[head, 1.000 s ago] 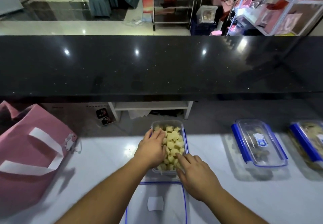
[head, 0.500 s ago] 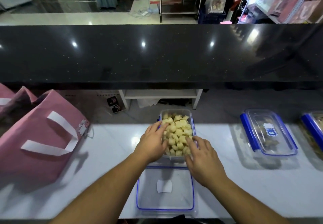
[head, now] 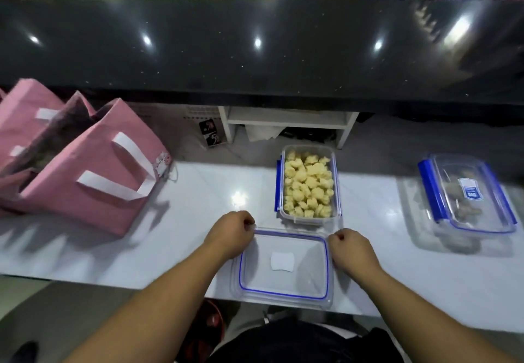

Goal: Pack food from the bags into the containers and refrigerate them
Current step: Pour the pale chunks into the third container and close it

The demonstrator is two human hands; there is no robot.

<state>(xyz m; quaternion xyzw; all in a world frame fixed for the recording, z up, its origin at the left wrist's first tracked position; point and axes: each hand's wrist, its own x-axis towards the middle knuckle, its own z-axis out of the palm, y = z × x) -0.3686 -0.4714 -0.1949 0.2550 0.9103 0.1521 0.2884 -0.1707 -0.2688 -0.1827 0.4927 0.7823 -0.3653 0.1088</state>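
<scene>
An open clear container (head: pixel 308 185) full of pale yellow food pieces stands on the white counter (head: pixel 198 192), with blue clips along its long sides. Its clear lid (head: pixel 283 267) with a blue seal and a white label lies flat just in front of it, at the counter's near edge. My left hand (head: pixel 231 235) pinches the lid's far left corner with curled fingers. My right hand (head: pixel 350 249) grips the far right corner the same way. A pink bag (head: pixel 93 169) with white handles stands open at the left.
A closed clear container (head: pixel 467 195) with blue clips and brownish food sits at the right of the counter. A raised black countertop (head: pixel 255 50) runs across behind. A white shelf unit (head: pixel 286 120) stands on the floor beyond the counter.
Both hands have left the food container and drawn back to the far corners of the lid. The view has tilted down and pulled back.
</scene>
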